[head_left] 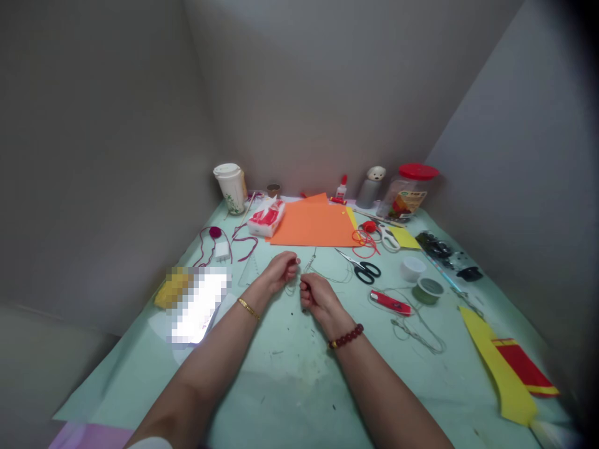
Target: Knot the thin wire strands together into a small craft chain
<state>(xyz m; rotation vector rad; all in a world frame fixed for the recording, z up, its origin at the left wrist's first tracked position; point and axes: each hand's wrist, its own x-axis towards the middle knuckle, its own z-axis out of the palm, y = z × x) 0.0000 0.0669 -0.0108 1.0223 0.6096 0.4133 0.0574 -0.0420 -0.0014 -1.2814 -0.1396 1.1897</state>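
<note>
Both of my hands meet over the middle of the table, fingers curled and pinched, a small gap between them. My left hand (pixel 283 268) is closed at the tips on a thin greenish cord (pixel 322 272), whose loops spread out on the table behind and below the fingers. Just to the right and nearer, my right hand (pixel 320 295) is also closed on the cord, though the strand inside its fist is mostly hidden. A clear set square (pixel 249 269) lies left of my left hand. Black-handled scissors (pixel 364 270) lie open beyond my right hand.
Right: a red box cutter (pixel 390 303), a cord spool (pixel 428 290), loose cord (pixel 421 337) and yellow paper (pixel 496 368). Behind: orange paper (pixel 313 226), a tissue pack (pixel 266 218), a red-lidded jar (pixel 407 193). Left: a lit screen (pixel 199 308), purple yarn (pixel 214 232), a white cup (pixel 231 190).
</note>
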